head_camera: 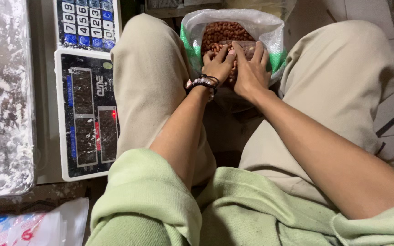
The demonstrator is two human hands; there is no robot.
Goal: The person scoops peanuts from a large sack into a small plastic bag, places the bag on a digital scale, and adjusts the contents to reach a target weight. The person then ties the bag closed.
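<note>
An open white woven sack (270,28) with a green band stands between my knees, full of brown peanuts (222,32). My left hand (218,64), with bead bracelets on the wrist, reaches into the sack mouth and rests on the peanuts. My right hand (251,68) is beside it, fingers curled around a small clear plastic bag (247,49) that holds some peanuts at the sack's near rim. Both hands touch each other over the small bag.
A digital weighing scale (87,118) with a keypad (87,23) and a flour-dusted steel pan (3,100) sits to my left. A printed plastic bag (28,228) lies at bottom left. My knees in beige trousers flank the sack; tiled floor at right.
</note>
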